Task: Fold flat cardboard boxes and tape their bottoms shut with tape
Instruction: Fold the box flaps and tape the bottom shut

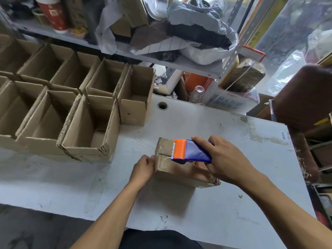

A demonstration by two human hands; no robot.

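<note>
A small cardboard box (166, 163) stands on the white table (233, 194) with its closed bottom flaps facing up. My right hand (222, 159) grips a blue tape dispenser (193, 152) with an orange cutter head, held over the seam of the flaps. A strip of clear tape runs from the cutter to the box's left edge. My left hand (144, 167) presses the tape end against the box's left side with curled fingers.
Several folded, open-topped cardboard boxes (86, 126) stand in rows on the left of the table. Behind is a metal shelf (179, 63) with bags and clutter. A brown chair (303, 97) stands at the right. A round cable hole (162, 105) is in the tabletop.
</note>
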